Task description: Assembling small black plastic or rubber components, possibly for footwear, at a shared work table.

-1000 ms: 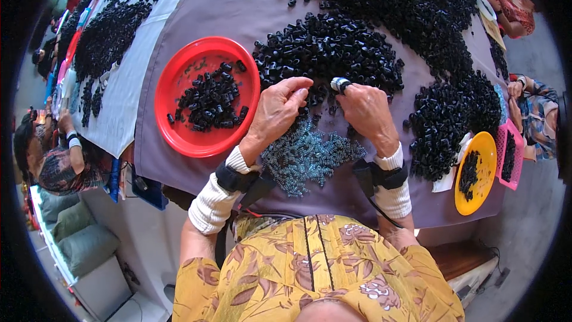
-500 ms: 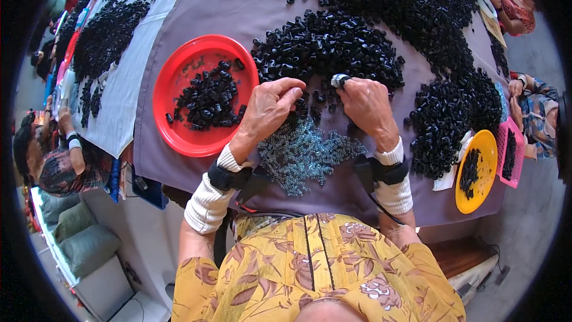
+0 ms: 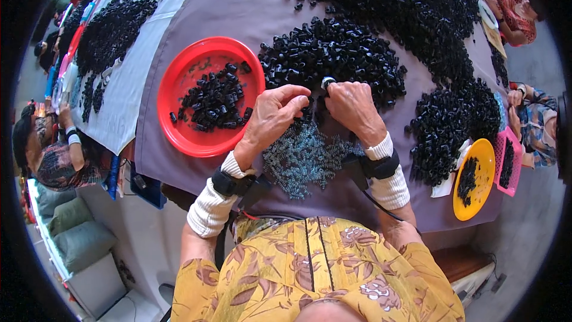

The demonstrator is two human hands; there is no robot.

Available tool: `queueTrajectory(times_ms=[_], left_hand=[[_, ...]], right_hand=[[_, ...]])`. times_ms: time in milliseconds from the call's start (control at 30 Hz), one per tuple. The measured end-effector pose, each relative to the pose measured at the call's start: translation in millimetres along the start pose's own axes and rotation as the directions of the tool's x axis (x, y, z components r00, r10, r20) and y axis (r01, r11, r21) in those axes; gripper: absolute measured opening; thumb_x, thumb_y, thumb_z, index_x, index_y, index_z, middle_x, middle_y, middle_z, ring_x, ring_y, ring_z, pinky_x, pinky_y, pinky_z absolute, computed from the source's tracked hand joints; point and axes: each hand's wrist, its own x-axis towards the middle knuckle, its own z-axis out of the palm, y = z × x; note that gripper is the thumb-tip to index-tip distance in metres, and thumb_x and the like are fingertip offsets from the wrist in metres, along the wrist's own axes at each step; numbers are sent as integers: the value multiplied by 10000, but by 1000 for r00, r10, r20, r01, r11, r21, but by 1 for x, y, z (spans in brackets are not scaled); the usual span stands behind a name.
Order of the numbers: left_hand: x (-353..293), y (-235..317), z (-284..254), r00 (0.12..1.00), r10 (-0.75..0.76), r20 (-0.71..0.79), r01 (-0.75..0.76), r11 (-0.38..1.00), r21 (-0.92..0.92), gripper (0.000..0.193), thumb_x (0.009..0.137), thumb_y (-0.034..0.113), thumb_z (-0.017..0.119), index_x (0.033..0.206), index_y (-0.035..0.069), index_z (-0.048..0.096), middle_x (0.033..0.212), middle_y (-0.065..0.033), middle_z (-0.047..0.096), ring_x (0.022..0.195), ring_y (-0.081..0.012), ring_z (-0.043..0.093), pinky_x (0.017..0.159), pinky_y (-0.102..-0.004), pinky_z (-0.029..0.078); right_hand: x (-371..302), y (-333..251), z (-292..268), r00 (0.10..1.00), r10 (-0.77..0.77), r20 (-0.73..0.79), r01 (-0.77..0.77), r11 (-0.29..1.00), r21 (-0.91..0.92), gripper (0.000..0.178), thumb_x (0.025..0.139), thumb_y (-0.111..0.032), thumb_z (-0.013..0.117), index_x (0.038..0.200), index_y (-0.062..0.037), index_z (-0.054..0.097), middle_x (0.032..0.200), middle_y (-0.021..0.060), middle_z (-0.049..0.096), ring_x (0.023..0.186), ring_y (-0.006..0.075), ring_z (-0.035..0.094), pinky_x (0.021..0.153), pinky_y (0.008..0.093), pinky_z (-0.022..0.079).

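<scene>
My left hand [image 3: 269, 120] is pinched, thumb and forefinger close together over the near edge of a heap of small black plastic pieces [image 3: 333, 53]. Whatever it holds there blends into the dark heap. Close by on the right, my right hand [image 3: 356, 111] is curled with its fingers bent under, so its grip is hidden. A pale wrap [image 3: 327, 82] shows at one of its fingers. Between my wrists, a pile of small bluish-grey coil springs [image 3: 304, 164] lies on the mauve cloth. A red plate [image 3: 170, 137] with black pieces sits left of my left hand.
More black pieces [image 3: 381, 0] spread across the far table. Another heap [image 3: 444, 131] lies at the right, beside a yellow plate [image 3: 484, 197] and a pink basket [image 3: 508, 189]. People sit along both sides. Dark straps [image 3: 381, 167] circle my wrists over white cuffs.
My right hand has shifted left, closer to my left hand, and curled further over. My left hand has moved slightly right and down. The whole view has shifted a little.
</scene>
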Motion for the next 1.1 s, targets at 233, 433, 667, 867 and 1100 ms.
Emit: queueTrajectory(times_ms=[233, 433, 667, 867, 1100], left_hand=[[1, -7, 13, 997, -69, 27, 74, 956, -284, 274, 919, 193, 551, 1106, -3, 591, 883, -60, 654, 722, -85, 608, 631, -212, 510], [2, -13, 21, 984, -94, 154, 169, 784, -597, 229, 918, 148, 546, 1082, -9, 577, 908, -78, 644, 777, -126, 627, 690, -250, 533], [-7, -12, -6, 996, -79, 30, 81, 776, -626, 255, 882, 68, 575, 1118, -25, 550, 953, -110, 639, 806, -162, 633, 741, -286, 537], [-15, -15, -9, 991, -137, 8, 112, 777, -619, 253, 878, 54, 573, 1119, -20, 555, 940, -102, 634, 801, -164, 629, 731, -290, 540], [-18, -12, -10, 988, -154, -22, 106, 771, -628, 243, 881, 76, 571, 1110, -6, 568, 917, -99, 632, 781, -163, 627, 714, -302, 539]], right_hand=[[-15, 0, -11, 993, 35, -117, 14, 917, 399, 248, 771, -194, 626, 633, 2, 562, 567, 160, 569, 541, 317, 602, 487, 374, 466], [-16, -6, -20, 999, 2, -43, 22, 830, 557, 230, 774, -184, 655, 715, 23, 577, 600, 177, 564, 542, 319, 592, 486, 372, 457], [-34, 4, -17, 993, -42, -110, 85, 903, 422, 177, 775, -128, 630, 676, 3, 563, 658, 135, 566, 590, 306, 590, 519, 390, 465], [-42, -17, -10, 992, -117, 46, 94, 931, 352, 148, 769, -127, 609, 684, -10, 577, 683, 126, 595, 614, 305, 611, 527, 389, 479], [-40, -8, -13, 1000, 2, -16, 2, 960, 281, 158, 766, -123, 603, 666, -6, 564, 679, 127, 592, 590, 290, 613, 524, 374, 487]])
